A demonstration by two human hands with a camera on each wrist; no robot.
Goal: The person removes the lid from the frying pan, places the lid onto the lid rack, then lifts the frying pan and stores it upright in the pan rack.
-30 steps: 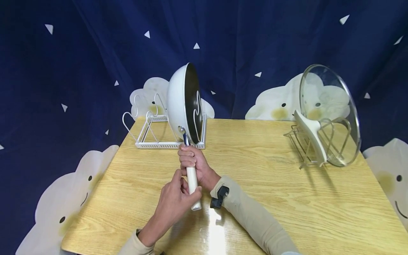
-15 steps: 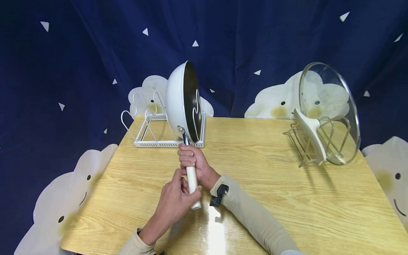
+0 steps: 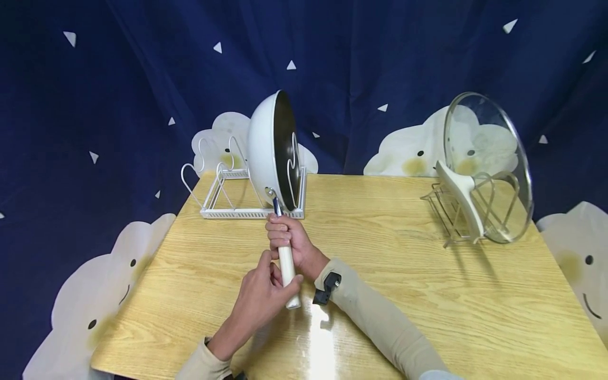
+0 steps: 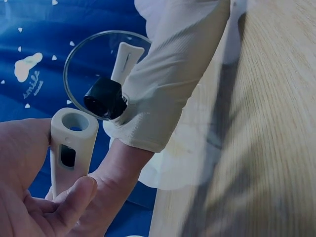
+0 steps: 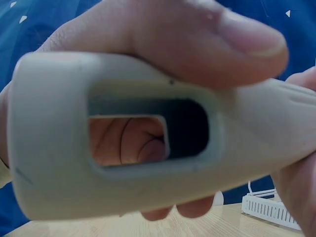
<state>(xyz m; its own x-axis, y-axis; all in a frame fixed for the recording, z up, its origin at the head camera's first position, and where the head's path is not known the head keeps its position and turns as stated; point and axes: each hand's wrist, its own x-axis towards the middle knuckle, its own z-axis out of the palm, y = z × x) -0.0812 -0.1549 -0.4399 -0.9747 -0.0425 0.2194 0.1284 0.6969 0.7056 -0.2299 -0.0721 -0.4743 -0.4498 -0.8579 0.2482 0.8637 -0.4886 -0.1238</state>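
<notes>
A white wok [image 3: 263, 148] with a dark inside stands on edge in the white wire rack [image 3: 237, 214] at the back left, its opening facing right. Its pale handle [image 3: 287, 264] points toward me. My right hand [image 3: 296, 240] grips the handle near the metal joint, fingers wrapped round it. Lower down, my left hand [image 3: 261, 295] pinches the handle's end between thumb and fingers. In the left wrist view the handle end [image 4: 74, 143] shows a round hole and a side slot. The slotted handle end [image 5: 59, 138] fills much of the right wrist view.
A glass lid [image 3: 496, 132] with a white grip [image 3: 463, 198] leans in a small metal wire rack [image 3: 448, 224] at the right. Everything stands on a wooden table [image 3: 370, 232]. A dark blue curtain [image 3: 332, 95] hangs behind.
</notes>
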